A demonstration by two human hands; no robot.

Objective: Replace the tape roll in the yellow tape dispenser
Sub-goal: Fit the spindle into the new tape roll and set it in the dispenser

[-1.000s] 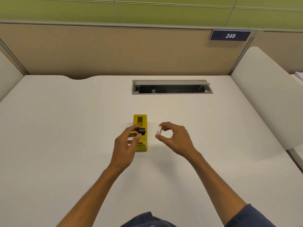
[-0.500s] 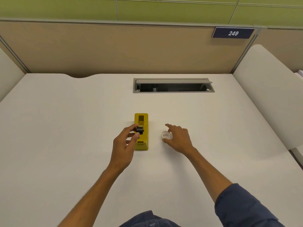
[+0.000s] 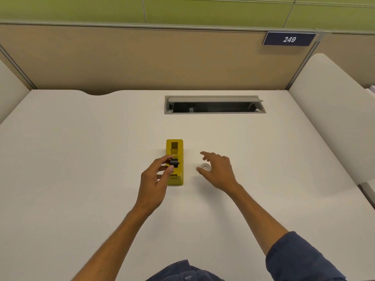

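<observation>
One second on, the clear tape roll (image 3: 205, 166) is laid on the bench (image 3: 81, 159), right hand (image 3: 218, 171) released; the black spindle (image 3: 174, 162) is pinched by the left hand (image 3: 155, 179) over the yellow dispenser (image 3: 175, 147).

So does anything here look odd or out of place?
Only the flap in the desk stands open. The dispenser has no roll: the left hand pinches its black hub, a clear ring lies by the right hand.
</observation>
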